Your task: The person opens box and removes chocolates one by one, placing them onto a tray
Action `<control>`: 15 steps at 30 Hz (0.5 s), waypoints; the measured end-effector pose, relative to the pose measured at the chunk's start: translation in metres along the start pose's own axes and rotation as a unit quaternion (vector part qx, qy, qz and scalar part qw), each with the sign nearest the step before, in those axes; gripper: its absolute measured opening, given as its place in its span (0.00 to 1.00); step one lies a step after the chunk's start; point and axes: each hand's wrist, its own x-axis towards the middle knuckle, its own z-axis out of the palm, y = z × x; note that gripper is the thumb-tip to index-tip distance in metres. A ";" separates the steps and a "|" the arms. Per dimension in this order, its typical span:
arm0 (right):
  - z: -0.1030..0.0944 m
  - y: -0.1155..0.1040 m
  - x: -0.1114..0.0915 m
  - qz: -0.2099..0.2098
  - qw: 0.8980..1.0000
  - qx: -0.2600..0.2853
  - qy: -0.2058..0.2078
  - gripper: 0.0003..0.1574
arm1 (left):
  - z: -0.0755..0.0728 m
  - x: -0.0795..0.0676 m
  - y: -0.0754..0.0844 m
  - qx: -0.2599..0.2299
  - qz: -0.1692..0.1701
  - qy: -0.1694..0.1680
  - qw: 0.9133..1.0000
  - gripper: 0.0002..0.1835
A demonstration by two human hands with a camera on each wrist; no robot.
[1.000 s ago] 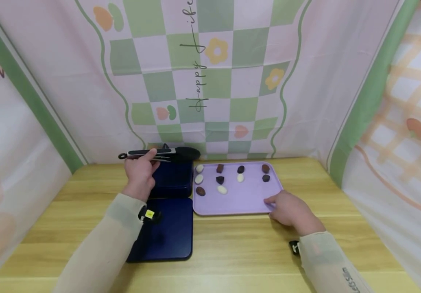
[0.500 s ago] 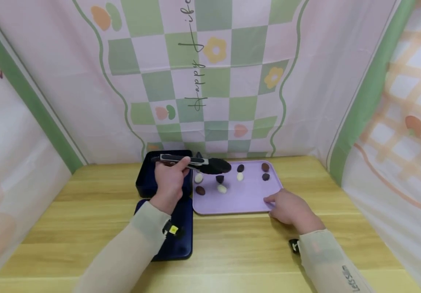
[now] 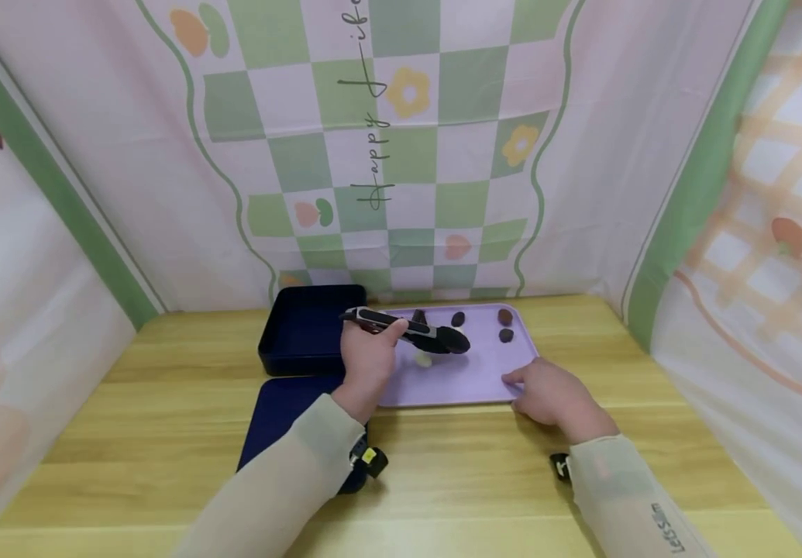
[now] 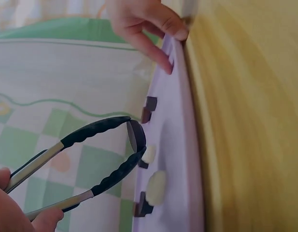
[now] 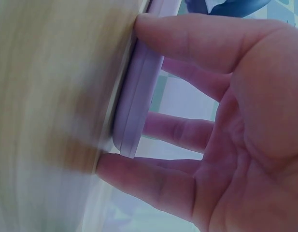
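Observation:
My left hand [image 3: 367,364] grips a pair of black-and-silver kitchen tongs [image 3: 401,322] over the lilac tray [image 3: 456,386]. In the left wrist view the arms of the tongs spread apart and their black heads [image 4: 135,135] come near each other; whether anything is between them I cannot tell. Chocolates lie on the tray: a white one [image 3: 424,360] below the tongs, a dark one [image 3: 458,318] behind, a brown one [image 3: 505,316] at the far right. The hand and tongs hide those on the left. My right hand [image 3: 554,397] holds the tray's near right corner between thumb and fingers.
A deep navy box [image 3: 277,355] stands open-topped left of the tray. Before it lies a flat navy lid [image 3: 282,411], partly under my left forearm. Printed cloth [image 3: 407,155] hangs behind the wooden table [image 3: 456,480], with more at both sides.
My left hand has carried the tongs rightwards from over the navy box to over the tray, and lower. My right hand stays on the tray corner.

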 end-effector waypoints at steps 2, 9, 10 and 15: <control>-0.001 0.000 0.000 0.000 1.000 0.001 -0.002 0.27 | 0.004 -0.002 -0.003 0.011 0.010 0.001 1.000 0.24; -0.002 0.000 0.001 0.006 1.000 0.006 -0.009 0.26 | 0.013 -0.007 -0.011 0.006 0.028 0.004 1.000 0.23; -0.002 0.000 0.001 0.006 1.000 0.006 -0.008 0.26 | 0.014 -0.008 -0.012 0.001 0.031 0.005 1.000 0.23; 0.001 0.003 0.002 -0.001 1.000 -0.001 0.001 0.27 | 0.015 -0.010 -0.013 -0.007 0.045 0.013 0.999 0.23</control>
